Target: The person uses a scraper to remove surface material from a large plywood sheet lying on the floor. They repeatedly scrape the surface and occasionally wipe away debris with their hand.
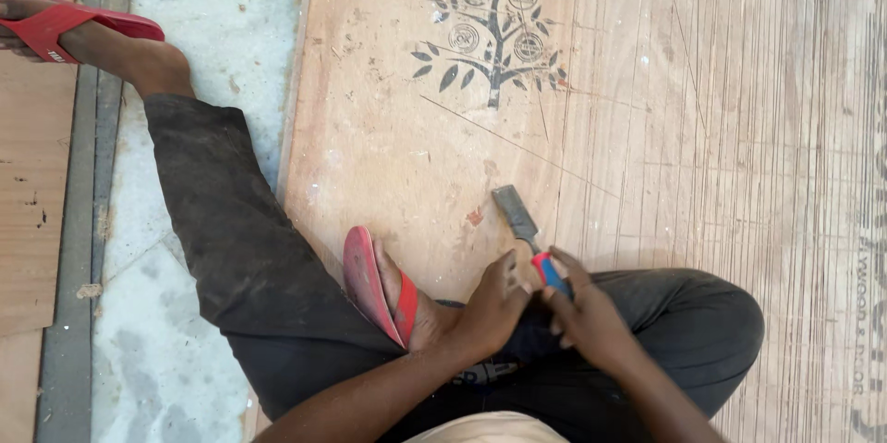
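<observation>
I sit on a large plywood sheet [665,110] with my legs folded. A chisel [519,219] with a flat metal blade and a red and blue handle lies with its blade tip on the wood, pointing up and left. My right hand [587,314] is wrapped around the chisel's handle. My left hand [494,306] rests right beside it, its fingertips touching the handle near the red end. Both hands sit just above my dark trouser knee.
A printed tree emblem [494,23] marks the plywood above the chisel. My feet wear red sandals, one near the hands [374,286], the other at the top left [55,27]. A grey stone floor [185,314] runs along the sheet's left edge.
</observation>
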